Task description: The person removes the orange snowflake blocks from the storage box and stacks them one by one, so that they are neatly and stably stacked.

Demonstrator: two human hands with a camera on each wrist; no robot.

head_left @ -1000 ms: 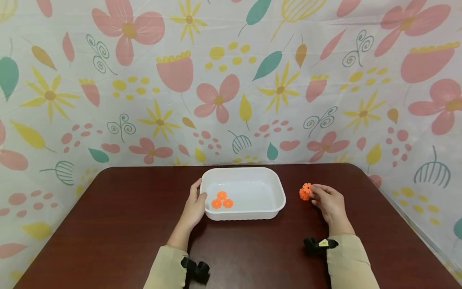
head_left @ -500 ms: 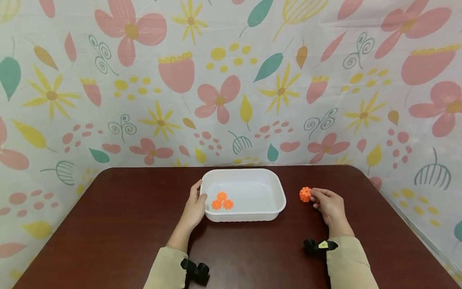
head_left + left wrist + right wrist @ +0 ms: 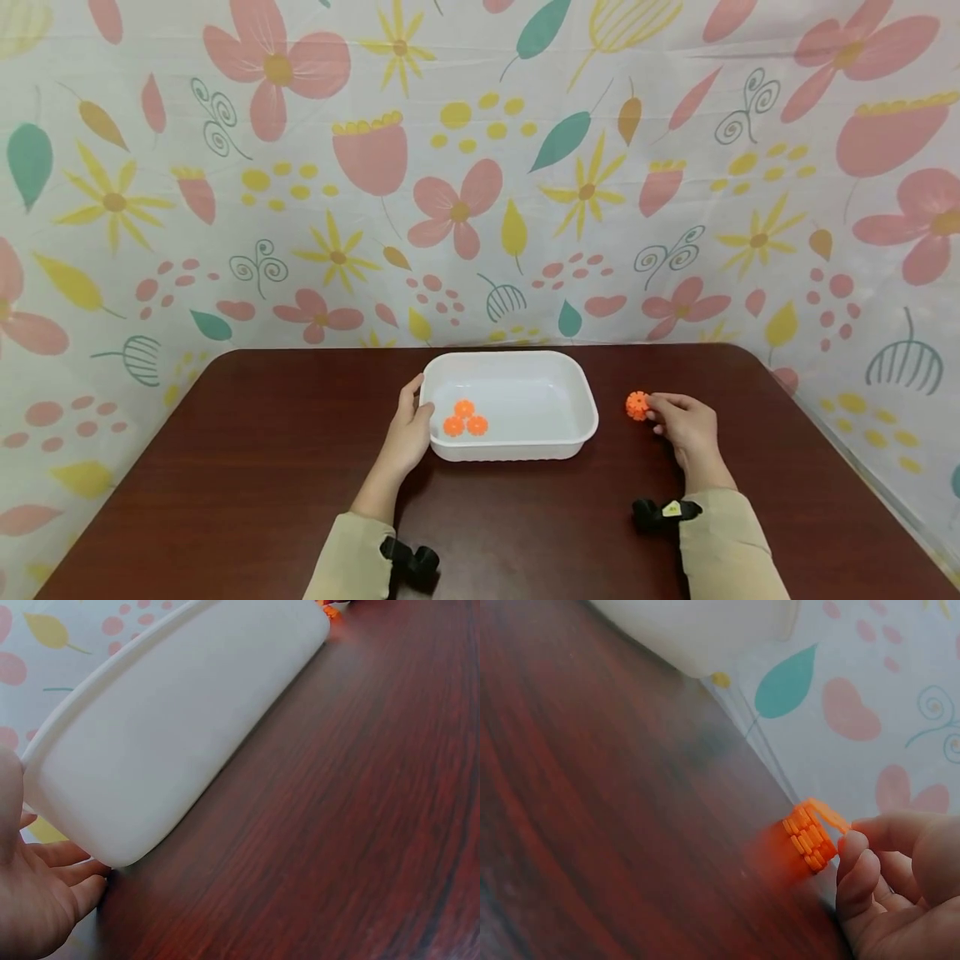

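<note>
A white plastic basin (image 3: 540, 404) stands near the far side of the table. My left hand (image 3: 406, 435) holds its left end, thumb at the rim and fingers along the outer wall. Three orange flower-shaped discs (image 3: 464, 408) lie inside, at the left. To the right of the basin, my right hand (image 3: 686, 425) pinches an orange notched disc (image 3: 829, 815) between thumb and fingertips. The right wrist view shows it tilted over a short stack of similar orange discs (image 3: 808, 844), one edge right at the stack's top. From the head view it covers most of the stack.
The dark reddish-brown table (image 3: 247, 467) ends at a curtain (image 3: 300, 208) printed with flowers and leaves. A black wrist camera (image 3: 411, 565) sits at the left sleeve, and another black camera (image 3: 660, 515) at the right sleeve.
My right hand has lowered slightly, bringing its disc from behind the stack to over it. The left hand keeps holding the basin, and the discs inside have stayed in place.
</note>
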